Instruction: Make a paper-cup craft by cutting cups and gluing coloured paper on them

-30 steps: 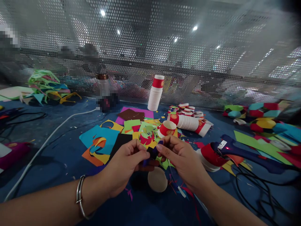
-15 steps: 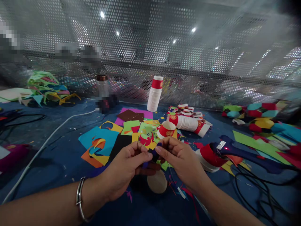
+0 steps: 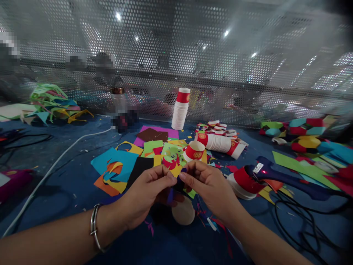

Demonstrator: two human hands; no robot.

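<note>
In the middle of the view, my left hand (image 3: 154,191) and my right hand (image 3: 208,184) pinch close together, fingertips nearly touching. Small dark purple paper (image 3: 180,181) shows between them; where one piece ends and another begins is hidden by fingers. A bluish-purple bit (image 3: 170,195) peeks out under my left fingers. Just below the hands lies a pale round disc (image 3: 183,211). Right beyond them a red-and-white paper cup (image 3: 194,150) stands upright among coloured paper pieces. To the right, a dark blue glue gun (image 3: 289,179) with a red light rests its front on a tipped paper cup (image 3: 242,184).
A stack of paper cups (image 3: 180,110) stands by the perforated metal panel (image 3: 154,70); another cup stack (image 3: 220,143) lies sideways. Coloured paper sheets (image 3: 118,158) spread left of centre. Black cables (image 3: 292,224) coil at right, and a white cable (image 3: 57,162) crosses the left side.
The fingertips of both hands have shifted slightly around the dark purple paper, and less of it shows now. The whole view has moved a little; other things stay put.
</note>
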